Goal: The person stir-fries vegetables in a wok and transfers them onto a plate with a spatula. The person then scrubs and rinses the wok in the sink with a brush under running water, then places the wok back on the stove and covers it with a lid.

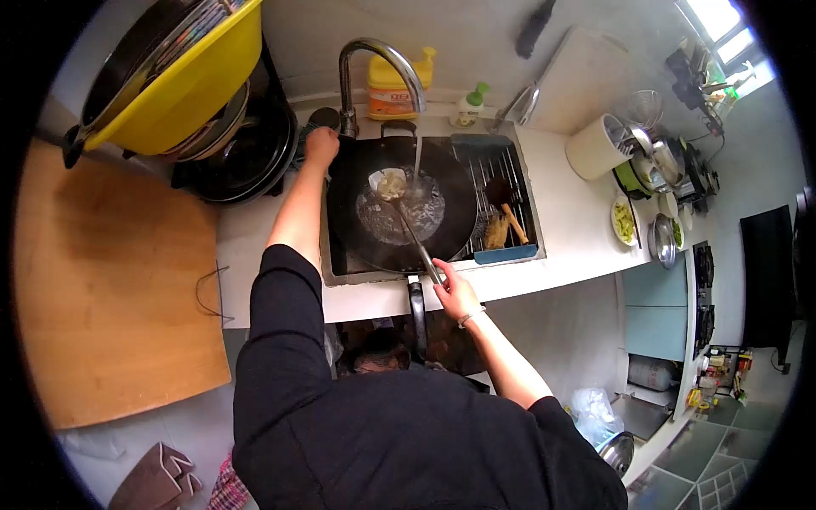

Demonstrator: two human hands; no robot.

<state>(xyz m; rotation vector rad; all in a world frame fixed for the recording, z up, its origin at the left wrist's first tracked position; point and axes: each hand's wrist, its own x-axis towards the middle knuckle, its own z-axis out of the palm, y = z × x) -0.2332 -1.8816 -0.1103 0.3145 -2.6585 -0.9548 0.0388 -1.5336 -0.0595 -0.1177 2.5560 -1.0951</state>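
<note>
Fingers of the right hand [460,299] wrap around the handle of a ladle [411,228], its bowl inside a black wok [460,208] set over the sink [537,223]. The left hand [322,146] sits beside the faucet [347,81]; its grip cannot be told. The faucet arches over the wok, water running. Behind stand a yellow jug [389,87] and a green-capped bottle [469,106]; a brush [497,231] lies right. White tabletop [565,234] continues rightward to a food plate [618,206]; leftward are a yellow basin [191,98] and wooden board [119,289].
</note>
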